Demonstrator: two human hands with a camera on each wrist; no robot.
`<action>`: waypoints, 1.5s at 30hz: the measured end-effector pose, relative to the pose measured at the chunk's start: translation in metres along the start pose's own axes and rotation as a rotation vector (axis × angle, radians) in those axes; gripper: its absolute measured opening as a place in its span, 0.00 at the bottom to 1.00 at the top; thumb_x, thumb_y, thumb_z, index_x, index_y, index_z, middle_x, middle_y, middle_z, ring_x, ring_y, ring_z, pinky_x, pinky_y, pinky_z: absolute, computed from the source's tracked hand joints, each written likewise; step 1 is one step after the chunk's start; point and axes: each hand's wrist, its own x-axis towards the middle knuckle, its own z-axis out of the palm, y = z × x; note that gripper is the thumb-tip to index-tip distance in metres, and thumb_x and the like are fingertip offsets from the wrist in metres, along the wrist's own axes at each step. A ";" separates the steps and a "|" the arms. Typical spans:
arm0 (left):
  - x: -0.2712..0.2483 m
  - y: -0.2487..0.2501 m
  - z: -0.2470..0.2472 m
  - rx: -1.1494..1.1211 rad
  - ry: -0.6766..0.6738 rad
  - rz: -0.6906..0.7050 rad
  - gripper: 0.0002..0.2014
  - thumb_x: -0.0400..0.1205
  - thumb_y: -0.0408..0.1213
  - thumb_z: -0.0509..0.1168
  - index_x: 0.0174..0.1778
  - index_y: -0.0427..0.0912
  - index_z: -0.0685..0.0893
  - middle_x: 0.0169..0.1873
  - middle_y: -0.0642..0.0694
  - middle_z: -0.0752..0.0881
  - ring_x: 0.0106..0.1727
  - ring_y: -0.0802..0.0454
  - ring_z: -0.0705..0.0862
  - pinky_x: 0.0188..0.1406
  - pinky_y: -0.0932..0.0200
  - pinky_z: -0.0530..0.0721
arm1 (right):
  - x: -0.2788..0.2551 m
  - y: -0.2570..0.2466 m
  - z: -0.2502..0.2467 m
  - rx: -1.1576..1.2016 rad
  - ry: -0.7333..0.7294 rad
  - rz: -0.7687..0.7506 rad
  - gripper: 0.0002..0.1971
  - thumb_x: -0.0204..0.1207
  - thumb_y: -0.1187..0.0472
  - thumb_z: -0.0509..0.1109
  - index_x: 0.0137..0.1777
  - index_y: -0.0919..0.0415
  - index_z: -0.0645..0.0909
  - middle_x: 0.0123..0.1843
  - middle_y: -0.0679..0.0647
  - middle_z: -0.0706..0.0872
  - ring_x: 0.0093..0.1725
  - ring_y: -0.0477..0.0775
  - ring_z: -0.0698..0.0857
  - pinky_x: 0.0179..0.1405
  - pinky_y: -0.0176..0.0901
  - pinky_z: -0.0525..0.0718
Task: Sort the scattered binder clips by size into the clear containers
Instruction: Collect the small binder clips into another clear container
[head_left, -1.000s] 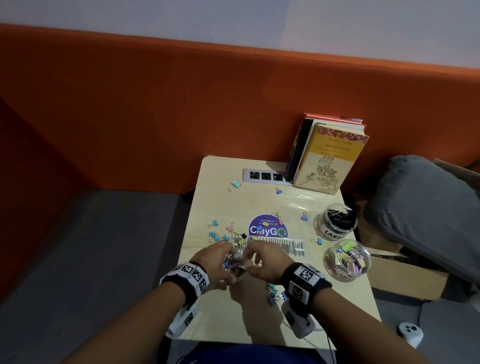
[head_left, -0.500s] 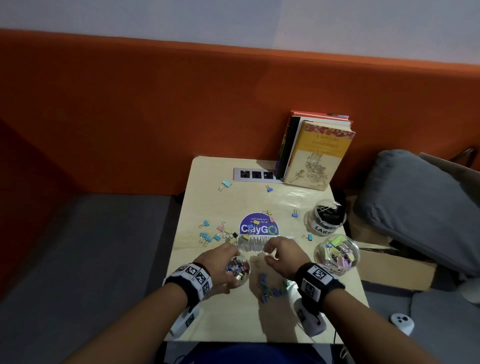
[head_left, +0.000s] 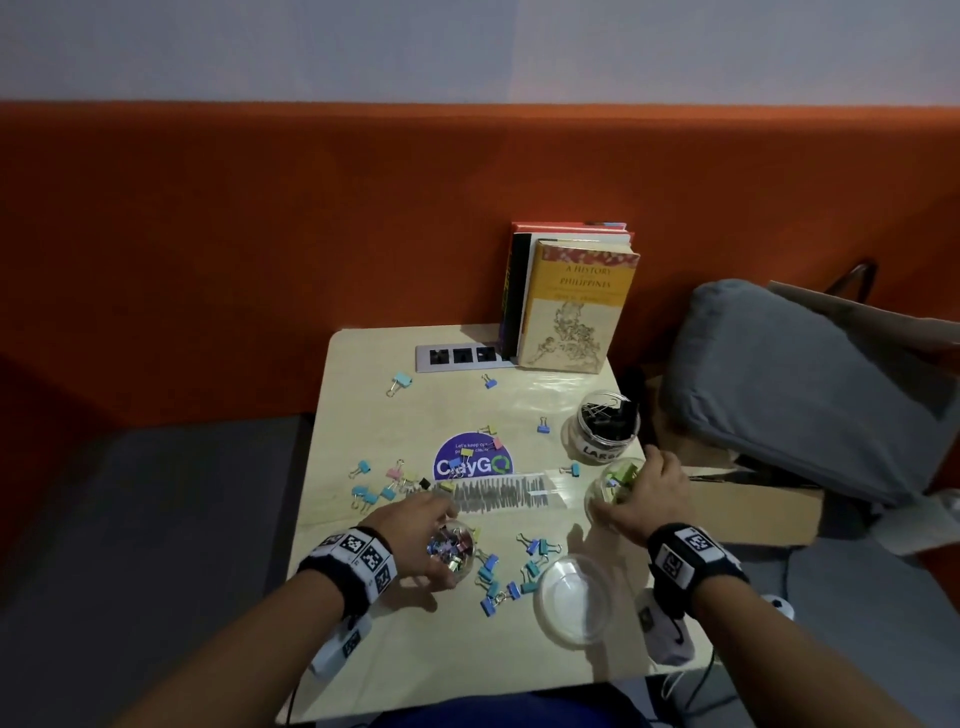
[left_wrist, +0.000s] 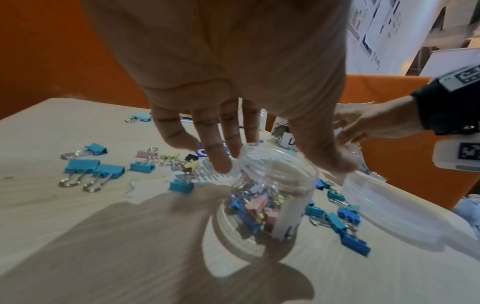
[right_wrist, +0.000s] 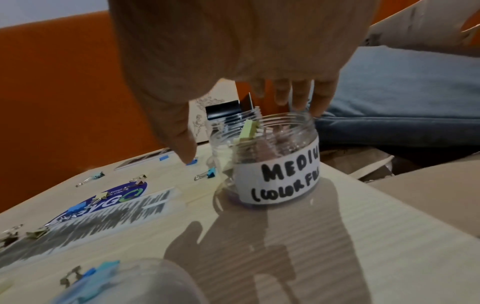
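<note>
While our left hand (head_left: 415, 530) grips the small-clip jar (left_wrist: 267, 197), we close our right hand (head_left: 641, 496) fingers (right_wrist: 319, 102) squarely around the medium jar (right_wrist: 270, 162) rim, avoiding tipping.

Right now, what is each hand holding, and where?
Left hand grips the small-clip jar by its open rim. Right hand reaches over the medium jar's rim; a firm grip cannot be told.

books (head_left: 574, 301) behind jars (head_left: 602, 426), clips (head_left: 501, 577) front
</note>
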 end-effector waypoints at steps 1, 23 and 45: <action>0.001 -0.001 -0.003 -0.010 0.005 -0.014 0.41 0.67 0.68 0.74 0.74 0.56 0.71 0.70 0.55 0.76 0.66 0.51 0.79 0.61 0.55 0.79 | 0.001 0.003 0.002 0.002 -0.038 0.006 0.58 0.60 0.33 0.77 0.82 0.63 0.54 0.79 0.63 0.63 0.77 0.65 0.67 0.77 0.54 0.68; 0.138 -0.091 -0.098 0.141 0.194 -0.377 0.20 0.85 0.33 0.59 0.75 0.46 0.73 0.66 0.36 0.75 0.63 0.35 0.80 0.63 0.41 0.82 | 0.009 -0.032 0.009 0.008 -0.300 -0.265 0.54 0.61 0.41 0.79 0.85 0.48 0.54 0.73 0.59 0.71 0.69 0.62 0.74 0.70 0.53 0.77; 0.179 -0.093 -0.083 0.225 0.164 -0.317 0.15 0.83 0.33 0.64 0.66 0.37 0.75 0.60 0.34 0.75 0.54 0.32 0.83 0.56 0.41 0.85 | 0.017 -0.023 0.003 0.115 -0.343 -0.304 0.51 0.60 0.49 0.84 0.84 0.52 0.63 0.78 0.52 0.71 0.71 0.53 0.76 0.69 0.41 0.77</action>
